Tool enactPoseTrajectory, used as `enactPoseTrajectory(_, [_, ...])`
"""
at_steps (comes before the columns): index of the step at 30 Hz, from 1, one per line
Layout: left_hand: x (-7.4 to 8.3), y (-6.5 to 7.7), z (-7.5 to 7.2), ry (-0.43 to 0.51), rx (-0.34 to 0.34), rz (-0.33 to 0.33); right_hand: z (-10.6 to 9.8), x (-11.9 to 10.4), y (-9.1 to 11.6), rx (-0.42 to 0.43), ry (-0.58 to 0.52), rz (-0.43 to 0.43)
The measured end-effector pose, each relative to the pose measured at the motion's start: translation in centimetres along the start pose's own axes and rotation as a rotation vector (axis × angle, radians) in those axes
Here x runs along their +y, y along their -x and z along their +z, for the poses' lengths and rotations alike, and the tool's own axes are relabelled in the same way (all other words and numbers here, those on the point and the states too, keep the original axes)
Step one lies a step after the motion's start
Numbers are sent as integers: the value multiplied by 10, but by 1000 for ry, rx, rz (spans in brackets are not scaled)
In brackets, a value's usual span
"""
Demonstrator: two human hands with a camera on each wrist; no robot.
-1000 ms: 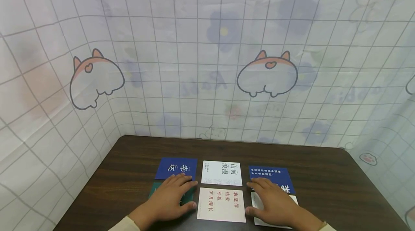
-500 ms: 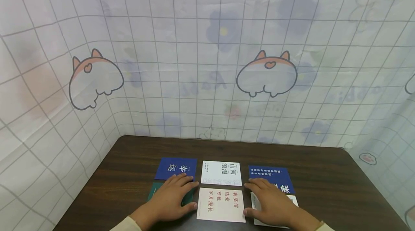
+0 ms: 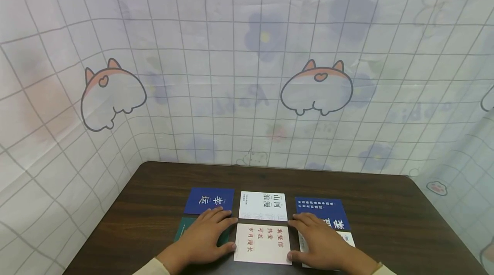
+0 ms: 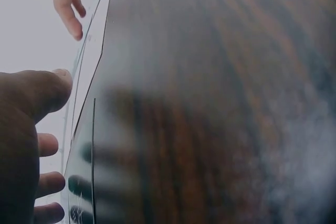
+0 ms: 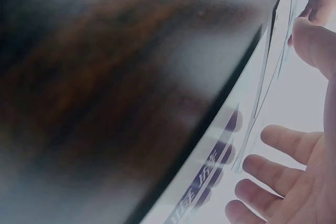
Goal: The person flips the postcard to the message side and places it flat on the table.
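My left hand [image 3: 204, 236] is spread, palm down, over a green card [image 3: 185, 224], hiding most of it. Its fingertips overlap the near edge of a dark blue card [image 3: 210, 197]. On the other side, my right hand [image 3: 322, 243] lies over a white card [image 3: 348, 238] and part of another dark blue card [image 3: 328, 210]; its thumb reaches the right edge of a cream card with red characters [image 3: 262, 244]. Behind that one lies a white card with dark characters [image 3: 260, 205]. In both wrist views the fingers [image 5: 275, 174] appear slightly above the cards, holding nothing.
The cards lie flat in two rows on a dark brown wooden table [image 3: 393, 219]. A white grid-patterned cloth [image 3: 251, 73] with cartoon prints hangs behind the table and along both sides.
My right hand has shifted slightly left, toward the cream card. The left hand has moved very slightly right. The cards stay where they were; the head view has turned a little.
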State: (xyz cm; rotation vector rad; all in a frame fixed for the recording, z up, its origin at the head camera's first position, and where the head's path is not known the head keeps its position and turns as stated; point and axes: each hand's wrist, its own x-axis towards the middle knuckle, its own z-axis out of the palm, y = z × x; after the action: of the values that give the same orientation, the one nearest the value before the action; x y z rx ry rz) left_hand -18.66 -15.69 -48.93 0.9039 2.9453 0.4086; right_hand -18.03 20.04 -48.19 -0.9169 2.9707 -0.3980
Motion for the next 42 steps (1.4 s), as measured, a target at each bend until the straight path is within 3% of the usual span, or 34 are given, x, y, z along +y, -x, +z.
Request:
enactPoseTrajectory(19, [-2,-2,6,-37,13,19,0,-4,-2,-40,5,-14])
enactPoseTrajectory(42, [2,-6,0,-22,-42,6,2,-4,-8,-49,-17,15])
